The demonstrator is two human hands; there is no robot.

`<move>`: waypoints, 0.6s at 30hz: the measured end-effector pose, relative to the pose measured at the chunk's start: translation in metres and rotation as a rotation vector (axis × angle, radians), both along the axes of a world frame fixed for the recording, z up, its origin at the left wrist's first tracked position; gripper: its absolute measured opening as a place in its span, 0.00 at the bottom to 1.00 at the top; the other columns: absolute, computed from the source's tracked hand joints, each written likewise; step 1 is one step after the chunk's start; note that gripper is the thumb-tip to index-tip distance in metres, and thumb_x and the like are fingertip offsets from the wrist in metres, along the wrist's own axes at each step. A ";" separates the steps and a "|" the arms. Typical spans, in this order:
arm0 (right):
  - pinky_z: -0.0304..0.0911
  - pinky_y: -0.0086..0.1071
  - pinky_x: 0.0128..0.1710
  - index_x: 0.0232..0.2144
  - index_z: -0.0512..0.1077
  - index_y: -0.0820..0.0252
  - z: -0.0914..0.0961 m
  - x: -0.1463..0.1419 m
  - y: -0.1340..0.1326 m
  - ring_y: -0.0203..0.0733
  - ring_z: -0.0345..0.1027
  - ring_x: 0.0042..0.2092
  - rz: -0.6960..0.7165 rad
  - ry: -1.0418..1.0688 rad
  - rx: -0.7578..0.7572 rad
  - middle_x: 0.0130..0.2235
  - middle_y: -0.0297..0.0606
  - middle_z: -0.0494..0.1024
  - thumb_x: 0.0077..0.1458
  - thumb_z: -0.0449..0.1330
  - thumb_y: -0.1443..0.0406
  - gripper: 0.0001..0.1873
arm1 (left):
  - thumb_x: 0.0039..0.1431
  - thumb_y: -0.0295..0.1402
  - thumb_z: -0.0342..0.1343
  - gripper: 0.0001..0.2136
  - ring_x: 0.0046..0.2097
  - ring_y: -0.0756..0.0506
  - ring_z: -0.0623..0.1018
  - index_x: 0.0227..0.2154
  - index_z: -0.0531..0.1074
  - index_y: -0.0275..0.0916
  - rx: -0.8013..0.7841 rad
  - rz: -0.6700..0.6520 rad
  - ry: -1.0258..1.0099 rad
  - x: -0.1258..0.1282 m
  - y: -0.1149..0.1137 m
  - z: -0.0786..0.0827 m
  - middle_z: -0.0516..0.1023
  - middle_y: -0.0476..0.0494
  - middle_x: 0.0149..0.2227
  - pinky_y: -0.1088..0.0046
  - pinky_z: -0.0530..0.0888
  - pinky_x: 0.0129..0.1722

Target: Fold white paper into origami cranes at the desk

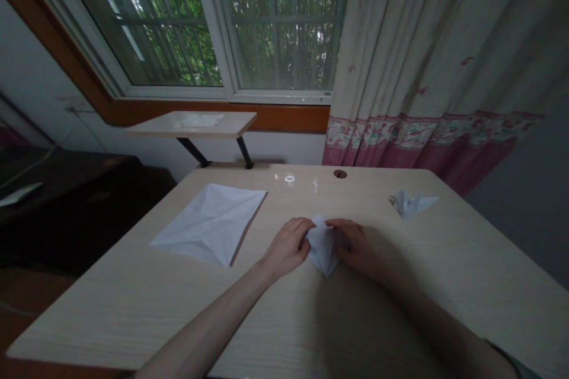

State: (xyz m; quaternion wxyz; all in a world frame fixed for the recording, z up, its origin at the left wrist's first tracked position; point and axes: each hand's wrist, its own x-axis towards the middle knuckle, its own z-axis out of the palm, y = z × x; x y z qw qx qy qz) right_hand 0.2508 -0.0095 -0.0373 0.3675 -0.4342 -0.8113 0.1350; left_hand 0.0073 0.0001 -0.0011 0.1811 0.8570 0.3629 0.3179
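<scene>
Grasping the folded white paper [320, 244] from both sides on the table [111, 302], with the left hand [290, 244] at its left edge and the right hand [358, 249] at its right, in a two-sided grip. Lying between the creased sheet [211, 222] on the left and the small folded figure [406, 206] on the right. Could skew or crumple if pressed unevenly; might tear along a crease if pulled hard. Covering both side corners with fingers [344, 224], so hiding the edges there. Hard to make out in dim light: exact fold lines, number of layers.
</scene>
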 end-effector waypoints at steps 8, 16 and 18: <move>0.62 0.49 0.58 0.57 0.65 0.51 0.002 0.000 -0.001 0.50 0.68 0.57 -0.004 -0.012 0.000 0.55 0.42 0.75 0.48 0.56 0.72 0.32 | 0.59 0.25 0.51 0.16 0.53 0.39 0.73 0.50 0.70 0.38 -0.006 0.007 0.023 0.000 0.000 0.003 0.76 0.39 0.50 0.57 0.70 0.56; 0.62 0.50 0.58 0.56 0.66 0.49 0.005 0.002 0.001 0.49 0.69 0.57 0.009 0.008 -0.004 0.55 0.41 0.75 0.55 0.58 0.69 0.26 | 0.63 0.25 0.49 0.14 0.52 0.40 0.74 0.49 0.71 0.38 -0.006 0.008 0.012 0.000 -0.001 0.006 0.77 0.39 0.49 0.58 0.71 0.55; 0.62 0.50 0.58 0.56 0.66 0.48 0.005 0.002 0.001 0.49 0.69 0.57 0.017 0.012 -0.013 0.55 0.41 0.75 0.56 0.58 0.68 0.26 | 0.62 0.25 0.49 0.14 0.52 0.40 0.74 0.49 0.71 0.38 -0.012 0.014 0.009 0.001 -0.001 0.006 0.77 0.39 0.49 0.59 0.71 0.55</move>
